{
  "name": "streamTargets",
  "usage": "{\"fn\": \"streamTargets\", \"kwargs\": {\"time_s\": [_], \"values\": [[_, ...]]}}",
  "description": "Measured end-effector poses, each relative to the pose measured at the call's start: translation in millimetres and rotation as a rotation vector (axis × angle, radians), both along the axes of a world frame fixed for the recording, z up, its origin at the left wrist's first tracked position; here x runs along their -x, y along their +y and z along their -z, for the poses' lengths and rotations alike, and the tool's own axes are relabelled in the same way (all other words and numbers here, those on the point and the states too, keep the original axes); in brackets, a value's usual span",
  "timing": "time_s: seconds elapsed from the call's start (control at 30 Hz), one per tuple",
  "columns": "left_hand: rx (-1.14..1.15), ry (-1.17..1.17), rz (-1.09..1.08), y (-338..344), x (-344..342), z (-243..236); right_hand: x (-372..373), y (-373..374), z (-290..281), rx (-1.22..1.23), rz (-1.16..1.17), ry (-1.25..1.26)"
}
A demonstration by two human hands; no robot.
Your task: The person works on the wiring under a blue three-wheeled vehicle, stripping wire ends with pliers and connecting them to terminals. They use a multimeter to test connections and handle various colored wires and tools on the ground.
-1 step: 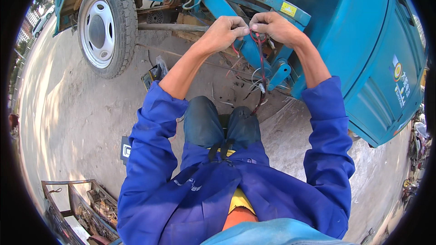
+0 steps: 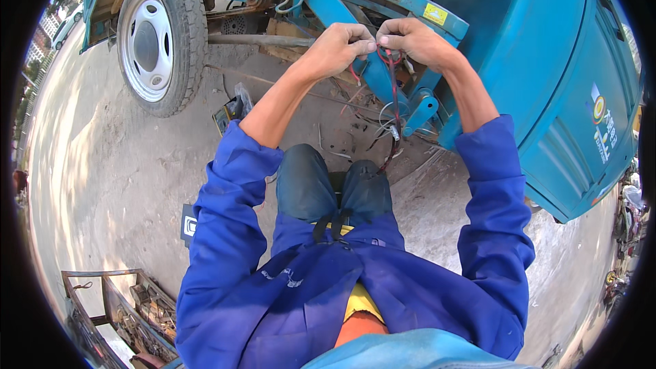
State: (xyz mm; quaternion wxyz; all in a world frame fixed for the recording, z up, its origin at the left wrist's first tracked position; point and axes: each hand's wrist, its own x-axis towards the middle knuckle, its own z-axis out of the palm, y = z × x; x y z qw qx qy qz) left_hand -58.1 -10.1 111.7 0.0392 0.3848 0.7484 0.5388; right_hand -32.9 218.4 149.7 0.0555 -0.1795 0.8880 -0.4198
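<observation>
We note bright daylight, sun patches and soft shadow streaking the ground (image 2: 75,157) at left, dimmer beneath the blue chassis (image 2: 328,7). Our fisheye view bows toward its dark edges, leaving far-left buildings (image 2: 48,25) pale and indistinct.

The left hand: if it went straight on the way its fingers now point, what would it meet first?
The left hand would probably meet the right hand first. It seems very close, near the upper part of the red and dark wires, but depth is hard to judge.
</observation>
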Motion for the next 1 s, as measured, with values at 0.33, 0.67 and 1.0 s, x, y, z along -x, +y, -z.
{"fn": "streamTargets", "kwargs": {"time_s": [0.33, 0.67, 1.0], "values": [[-0.092, 0.011, 0.008, 7.7, 9.4, 20.3, -7.3, -3.3, -0.2, 0.11, 0.026, -0.029], [-0.056, -0.037, -0.043, 0.5, -5.8, 15.6, -17.0, -2.7, -21.2, 0.008, 0.051, -0.093], [-0.011, -0.005, -0.014, -12.6, -3.2, 24.3, 0.8, -1.4, -0.1, 0.054, 0.081, -0.074]]}}
